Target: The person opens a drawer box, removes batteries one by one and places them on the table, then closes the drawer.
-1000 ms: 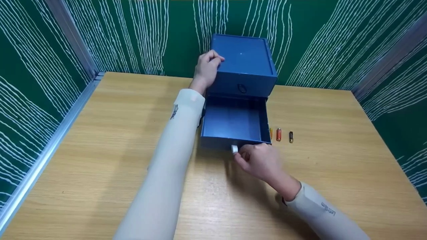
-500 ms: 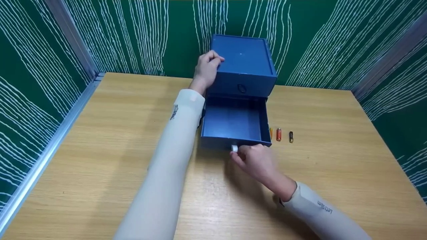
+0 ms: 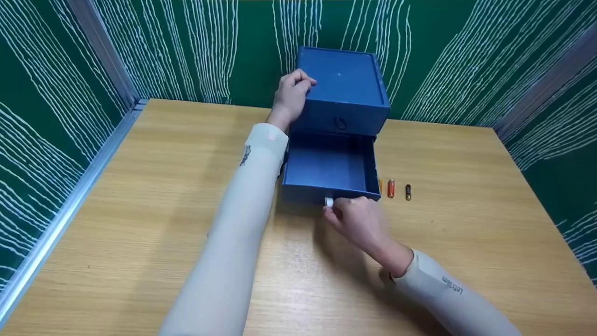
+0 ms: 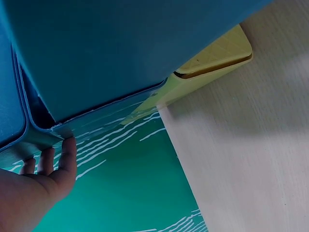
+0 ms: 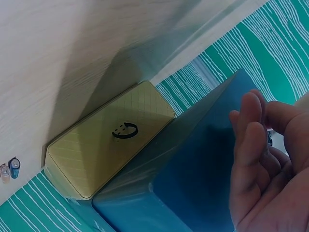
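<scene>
A blue drawer cabinet (image 3: pixel 343 77) stands at the back of the table, its top drawer (image 3: pixel 322 116) closed. Below it, an empty blue drawer (image 3: pixel 303 194) is pulled well out. My left hand (image 3: pixel 291 95) holds the cabinet's top left edge; in the left wrist view its fingertips (image 4: pixel 70 145) press against the blue side wall. At the pulled-out drawer's front, my right hand (image 3: pixel 363 221) pinches the white pull loop (image 3: pixel 329 202), its fingers curled and partly hiding it. A yellow drawer (image 5: pixel 106 140) with a dark loop handle sits below the blue one.
Right of the drawer, a red battery (image 3: pixel 391 188) and a black battery (image 3: pixel 408 192) lie on the wooden table (image 3: pixel 140 224). An orange item (image 3: pixel 380 186) is partly hidden behind the drawer's side. Green walls with white streaks (image 3: pixel 256 51) enclose the table.
The pulled-out drawer has slid slightly inward, and my right hand has moved with it, away from me. My left hand stays on the cabinet's edge.
</scene>
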A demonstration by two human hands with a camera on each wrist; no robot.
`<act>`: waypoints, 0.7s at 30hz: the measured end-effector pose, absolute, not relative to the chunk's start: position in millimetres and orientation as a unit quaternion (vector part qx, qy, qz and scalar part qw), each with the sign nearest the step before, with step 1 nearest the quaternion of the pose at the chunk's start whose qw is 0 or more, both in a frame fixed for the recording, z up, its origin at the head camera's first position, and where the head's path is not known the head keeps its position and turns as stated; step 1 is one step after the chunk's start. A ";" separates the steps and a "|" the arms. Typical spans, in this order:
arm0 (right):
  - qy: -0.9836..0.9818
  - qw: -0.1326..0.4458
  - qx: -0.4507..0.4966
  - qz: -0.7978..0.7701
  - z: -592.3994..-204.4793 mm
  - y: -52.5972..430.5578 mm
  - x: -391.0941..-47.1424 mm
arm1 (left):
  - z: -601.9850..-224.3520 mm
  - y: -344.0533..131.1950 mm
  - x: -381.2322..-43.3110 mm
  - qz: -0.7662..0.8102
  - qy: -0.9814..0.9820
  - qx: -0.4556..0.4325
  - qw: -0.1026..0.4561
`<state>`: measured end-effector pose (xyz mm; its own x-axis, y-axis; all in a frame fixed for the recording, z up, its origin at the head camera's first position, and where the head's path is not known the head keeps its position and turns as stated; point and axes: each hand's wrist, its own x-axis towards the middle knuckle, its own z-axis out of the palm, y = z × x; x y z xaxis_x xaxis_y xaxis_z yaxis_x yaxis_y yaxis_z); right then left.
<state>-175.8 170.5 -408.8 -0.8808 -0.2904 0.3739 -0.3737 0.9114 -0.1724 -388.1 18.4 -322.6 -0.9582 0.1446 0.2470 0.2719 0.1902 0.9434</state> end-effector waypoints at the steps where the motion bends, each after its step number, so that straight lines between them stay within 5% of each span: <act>1: -0.963 0.170 0.170 0.123 -408.9 170.5 -176.5 | -322.4 18.3 -387.8 -0.622 -0.769 -0.137 0.052; 21: -0.947 0.223 0.157 0.172 -415.4 175.0 -193.4 | -323.2 17.4 -387.6 -0.613 -0.775 -0.139 0.055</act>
